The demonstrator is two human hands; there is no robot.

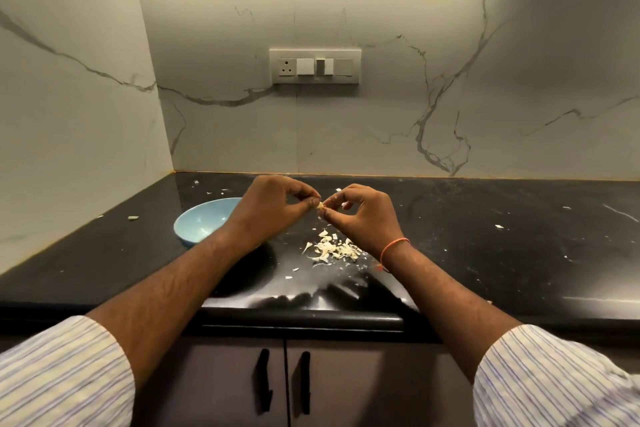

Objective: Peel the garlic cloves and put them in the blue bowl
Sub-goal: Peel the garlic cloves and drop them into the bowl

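Head view: over a black tabletop (pixel 485 236), a person's left hand (pixel 266 208) and right hand (pixel 363 215) meet in mid-air, each with thumb and fingertips closed in a tight grip on one small pale garlic clove (pixel 321 206), the remaining fingers curled loosely. The clove hangs between the two hands, above the tabletop and just right of the blue bowl (pixel 201 222), which sits partly behind the left wrist; its visible part shows nothing inside. A heap of papery peels (pixel 332 250) lies directly below the hands, with smaller flecks scattered across the tabletop, and a stray pale piece (pixel 133 217) rests well to the left, too small to tell whether it is clove or skin. An orange thread (pixel 393 248) circles the right wrist. Peeling appears to be under way. Done well, one hand would steady the clove while the other catches a loose edge of skin and pulls it away in strips, letting scraps fall on the heap rather than the bowl, before carrying the bare clove left to the bowl.
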